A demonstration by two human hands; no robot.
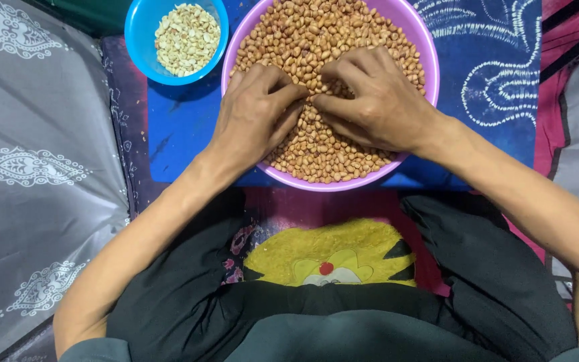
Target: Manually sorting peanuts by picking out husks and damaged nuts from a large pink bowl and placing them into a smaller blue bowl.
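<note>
I am watching both hands working in the purple bowl (418, 41) of red-skinned peanuts (316, 33). My left hand (252, 114) and right hand (376, 100) are meeting at the middle, fingers pinched together on single nuts; which ones I cannot tell. The nuts look light, hard, small and apt to roll, best nipped across the short side. Their long axes are lying every way. A blue bowl (139, 40) of pale skinned peanuts (187, 39) is sitting just beside.
</note>
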